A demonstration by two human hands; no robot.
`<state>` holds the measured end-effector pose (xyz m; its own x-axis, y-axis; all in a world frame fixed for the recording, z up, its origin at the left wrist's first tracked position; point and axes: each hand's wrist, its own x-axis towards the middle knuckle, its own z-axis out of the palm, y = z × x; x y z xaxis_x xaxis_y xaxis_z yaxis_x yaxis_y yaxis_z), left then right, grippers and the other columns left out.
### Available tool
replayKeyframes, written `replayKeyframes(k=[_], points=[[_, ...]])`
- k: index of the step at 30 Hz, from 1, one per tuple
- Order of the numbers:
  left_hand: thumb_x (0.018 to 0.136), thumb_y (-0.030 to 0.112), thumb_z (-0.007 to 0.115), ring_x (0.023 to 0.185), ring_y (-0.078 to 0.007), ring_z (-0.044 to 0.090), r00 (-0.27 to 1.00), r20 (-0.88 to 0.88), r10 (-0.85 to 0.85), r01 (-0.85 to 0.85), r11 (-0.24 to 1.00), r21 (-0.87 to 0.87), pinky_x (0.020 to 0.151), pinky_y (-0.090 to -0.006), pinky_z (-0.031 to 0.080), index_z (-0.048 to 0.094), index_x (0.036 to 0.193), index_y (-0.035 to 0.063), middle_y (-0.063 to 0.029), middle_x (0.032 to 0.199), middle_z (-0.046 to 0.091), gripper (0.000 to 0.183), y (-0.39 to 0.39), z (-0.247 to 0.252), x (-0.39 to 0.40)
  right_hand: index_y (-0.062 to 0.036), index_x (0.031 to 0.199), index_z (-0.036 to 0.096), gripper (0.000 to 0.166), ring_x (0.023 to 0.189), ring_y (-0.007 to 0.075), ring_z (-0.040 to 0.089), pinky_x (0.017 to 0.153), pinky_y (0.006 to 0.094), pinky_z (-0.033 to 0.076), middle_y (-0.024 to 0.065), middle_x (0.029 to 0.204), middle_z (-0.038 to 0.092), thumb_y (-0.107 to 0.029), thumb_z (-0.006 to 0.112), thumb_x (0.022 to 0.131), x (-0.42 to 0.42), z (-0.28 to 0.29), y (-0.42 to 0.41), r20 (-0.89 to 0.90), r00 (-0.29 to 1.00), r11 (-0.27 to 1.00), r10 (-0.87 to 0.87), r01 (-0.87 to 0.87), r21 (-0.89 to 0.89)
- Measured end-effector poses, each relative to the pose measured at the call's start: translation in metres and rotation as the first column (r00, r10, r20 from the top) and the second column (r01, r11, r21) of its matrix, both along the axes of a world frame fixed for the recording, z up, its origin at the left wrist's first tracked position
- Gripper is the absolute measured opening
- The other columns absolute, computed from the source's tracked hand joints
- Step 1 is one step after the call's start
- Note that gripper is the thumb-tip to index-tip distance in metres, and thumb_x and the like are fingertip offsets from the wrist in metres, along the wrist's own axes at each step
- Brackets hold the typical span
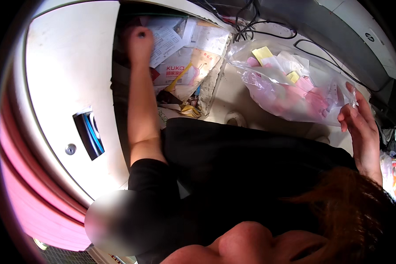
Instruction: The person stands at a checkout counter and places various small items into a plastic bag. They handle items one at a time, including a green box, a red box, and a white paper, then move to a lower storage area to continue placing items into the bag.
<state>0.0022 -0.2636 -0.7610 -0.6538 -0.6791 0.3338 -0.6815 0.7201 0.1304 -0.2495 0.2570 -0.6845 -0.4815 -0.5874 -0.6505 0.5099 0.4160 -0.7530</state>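
My left hand (140, 41) reaches into the shadowed top left of a low cabinet compartment, beside a printed paper slip (166, 46). It is blurred, its fingers are hidden, and I cannot tell whether it holds anything. Under and beside the slip lie more papers, a printed plastic bag (176, 62) and crumpled wrappings (188, 110). At the right, the fingers of my right hand (358, 122) pinch the edge of a clear plastic bag (270, 99). That bag holds many pink, white and yellow paper scraps (308, 92).
A white cabinet panel (72, 72) with a round lock (70, 149) stands at the left. Black cables (250, 28) lie on the floor behind the clear bag, near a grey HP machine (330, 29). A shoe (236, 119) shows below the bag. More plastic bags (392, 165) are at far right.
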Motion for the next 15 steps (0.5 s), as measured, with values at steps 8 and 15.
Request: replayKeyframes(k=[8,15], points=[[0.086,0.031,0.055,0.107,-0.0375,0.061,0.918,0.344,0.196,-0.002,0.872,-0.489,0.092,-0.044,0.049,0.062,0.122,0.0106,-0.0185,0.124,0.061,0.043,-0.091,0.003,0.019,-0.003,0.144,0.039,0.058,0.079,0.0086,0.051,0.073,0.0218,0.04,0.0025,0.085,0.055,-0.031,0.053,0.095,0.006,-0.006,-0.017,-0.038,0.998,0.998,0.049,-0.047,0.049],[0.087,0.032,0.055,0.107,-0.0363,0.062,0.83,0.469,0.301,-0.11,0.913,-0.392,0.091,-0.0441,0.05,0.063,0.122,0.0106,-0.0184,0.123,0.062,0.042,-0.129,-0.025,0.003,-0.006,0.145,0.039,0.06,0.074,0.009,0.05,0.072,0.0218,0.04,0.0022,0.083,0.056,-0.034,0.056,0.094,0.012,-0.011,-0.032,0.014,0.998,0.99,0.063,-0.064,0.125]])
